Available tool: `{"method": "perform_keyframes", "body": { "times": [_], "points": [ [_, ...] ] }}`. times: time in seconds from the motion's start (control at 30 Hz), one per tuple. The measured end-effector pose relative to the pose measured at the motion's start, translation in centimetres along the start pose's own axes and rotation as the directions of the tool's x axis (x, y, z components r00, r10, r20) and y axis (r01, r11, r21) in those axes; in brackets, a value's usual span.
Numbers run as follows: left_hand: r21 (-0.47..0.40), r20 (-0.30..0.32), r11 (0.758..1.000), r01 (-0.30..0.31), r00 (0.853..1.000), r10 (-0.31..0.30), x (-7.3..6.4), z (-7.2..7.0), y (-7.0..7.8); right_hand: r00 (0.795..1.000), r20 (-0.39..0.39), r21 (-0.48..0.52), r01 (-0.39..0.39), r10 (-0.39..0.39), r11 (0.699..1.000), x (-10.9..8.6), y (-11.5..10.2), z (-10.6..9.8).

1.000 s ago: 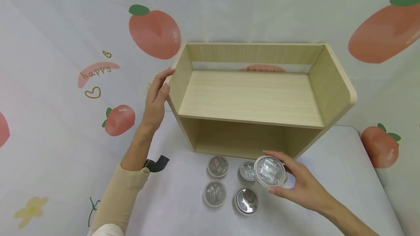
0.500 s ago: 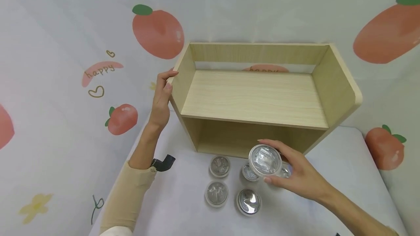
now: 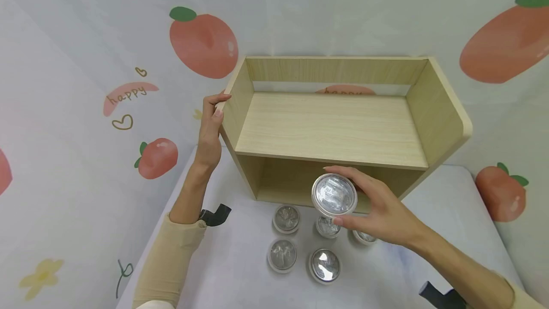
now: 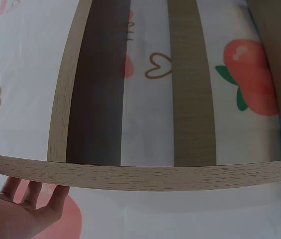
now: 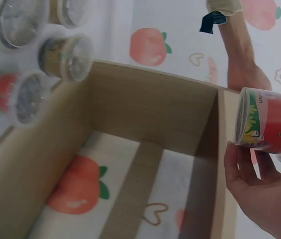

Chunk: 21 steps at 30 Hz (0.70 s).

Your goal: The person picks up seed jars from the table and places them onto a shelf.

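In the head view, my left hand (image 3: 210,137) grips the left side panel of a pale wooden two-tier shelf (image 3: 330,125), its thumb on the panel's front edge. The left wrist view shows the fingers of this hand (image 4: 31,206) along the wooden edge. My right hand (image 3: 381,211) holds a round tub (image 3: 333,194) between thumb and fingers, in front of the lower compartment. Foil shows under its clear lid. In the right wrist view the tub (image 5: 274,122) has a red, green and yellow label.
Several similar lidded tubs stand on the white cloth before the shelf, among them a front left tub (image 3: 282,254), a shiny front tub (image 3: 324,265) and a back left tub (image 3: 287,218). Behind the shelf hangs a fruit-printed cloth (image 3: 203,44).
My right hand has carried the tub up and left toward the lower compartment, uncovering more of a tub on the right. My left hand keeps its grip on the shelf panel.
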<state>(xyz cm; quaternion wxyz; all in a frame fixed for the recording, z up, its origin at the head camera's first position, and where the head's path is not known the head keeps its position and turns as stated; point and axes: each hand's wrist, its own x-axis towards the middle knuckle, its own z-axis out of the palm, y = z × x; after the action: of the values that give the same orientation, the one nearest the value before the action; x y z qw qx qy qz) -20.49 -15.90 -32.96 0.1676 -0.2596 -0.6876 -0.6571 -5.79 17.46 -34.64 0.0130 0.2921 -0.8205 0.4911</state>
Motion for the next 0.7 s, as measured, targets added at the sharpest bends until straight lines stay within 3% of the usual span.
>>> {"method": "perform_keyframes", "body": {
  "times": [0.37,0.7],
  "points": [
    [-0.016,-0.024,1.0,0.009,1.0,-0.009,-0.2,0.0,0.3,1.0,0.008,-0.037,0.011,-0.01,0.999,3.9,-1.6,-1.0],
    [0.006,-0.022,1.0,0.006,1.0,-0.006,-0.1,0.2,0.2,1.0,0.017,0.002,0.012,-0.012,1.0,6.9,-2.5,-1.4]
  ]
}}
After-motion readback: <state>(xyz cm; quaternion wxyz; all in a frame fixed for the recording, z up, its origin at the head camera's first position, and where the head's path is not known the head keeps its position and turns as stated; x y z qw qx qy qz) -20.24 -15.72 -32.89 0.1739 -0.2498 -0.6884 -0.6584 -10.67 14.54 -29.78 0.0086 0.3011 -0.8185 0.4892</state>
